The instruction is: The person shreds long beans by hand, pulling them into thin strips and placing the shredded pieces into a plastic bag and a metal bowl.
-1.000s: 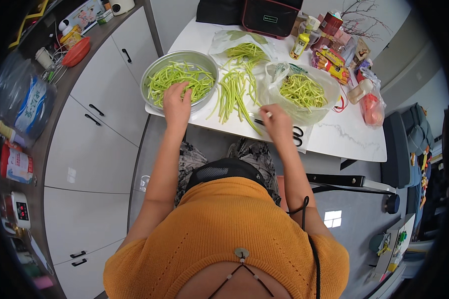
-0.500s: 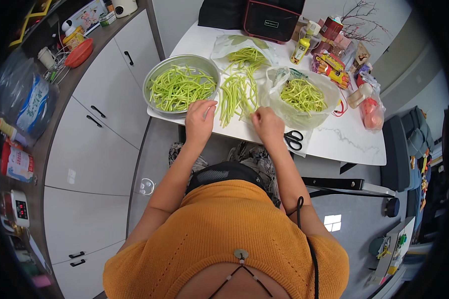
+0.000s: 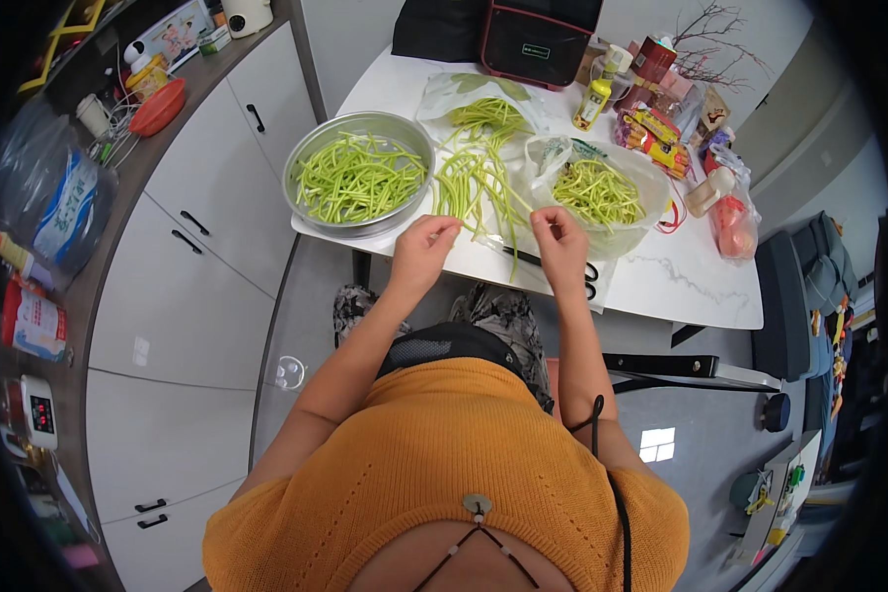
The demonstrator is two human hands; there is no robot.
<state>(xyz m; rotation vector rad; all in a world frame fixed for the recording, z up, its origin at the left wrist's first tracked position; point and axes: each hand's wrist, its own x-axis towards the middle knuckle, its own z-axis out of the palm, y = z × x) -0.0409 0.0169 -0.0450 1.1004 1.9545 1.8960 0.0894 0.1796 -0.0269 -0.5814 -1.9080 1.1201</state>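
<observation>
My right hand [image 3: 562, 255] is closed in a pinch on a thin green vegetable stem [image 3: 519, 198] that reaches up and left from the fingertips. The fingers of my left hand [image 3: 426, 255] are pressed together at the near edge of the loose pile of stems [image 3: 456, 187]; whatever they hold is too small to make out. Left of the pile stands a round metal pan [image 3: 291, 187] of cut green stems [image 3: 360, 178]. To the right, a white plastic bag [image 3: 627, 237] holds yellower trimmings [image 3: 597, 192]. Black scissors [image 3: 590, 279] lie partly behind my right hand.
Behind the pile, another plastic bag [image 3: 444, 91] lies beneath more stems. A black and red appliance [image 3: 533, 49], a yellow bottle [image 3: 592, 102] and snack packets [image 3: 653, 138] crowd the white table's [image 3: 701, 286] back and right. Cabinets [image 3: 197, 326] line the left.
My left hand has moved right and nearer to me, away from the pan. My right hand has shifted right, off the pile, with a stem now showing at its fingertips, and covers part of the scissors.
</observation>
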